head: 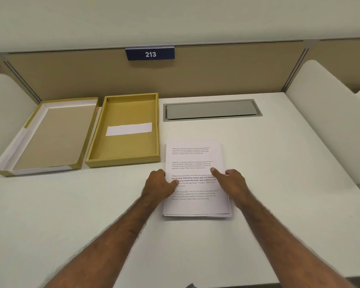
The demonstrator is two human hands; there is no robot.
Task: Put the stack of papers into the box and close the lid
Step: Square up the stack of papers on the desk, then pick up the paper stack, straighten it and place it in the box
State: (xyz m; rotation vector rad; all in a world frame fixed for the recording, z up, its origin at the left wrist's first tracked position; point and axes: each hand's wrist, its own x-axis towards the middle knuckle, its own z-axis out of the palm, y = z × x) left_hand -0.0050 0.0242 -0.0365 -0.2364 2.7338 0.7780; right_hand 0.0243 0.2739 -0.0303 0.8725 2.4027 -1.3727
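A stack of papers with printed text lies flat on the white desk, right of centre. My left hand grips its left edge, thumb on the top sheet. My right hand grips the right edge, thumb also on top. The open gold box stands just left of the stack, with only a white strip on its floor. Its lid lies upside down further left, beside the box.
A grey cable hatch is set into the desk behind the papers. A tan partition with a blue "213" sign closes the back. White side dividers stand at both ends of the desk.
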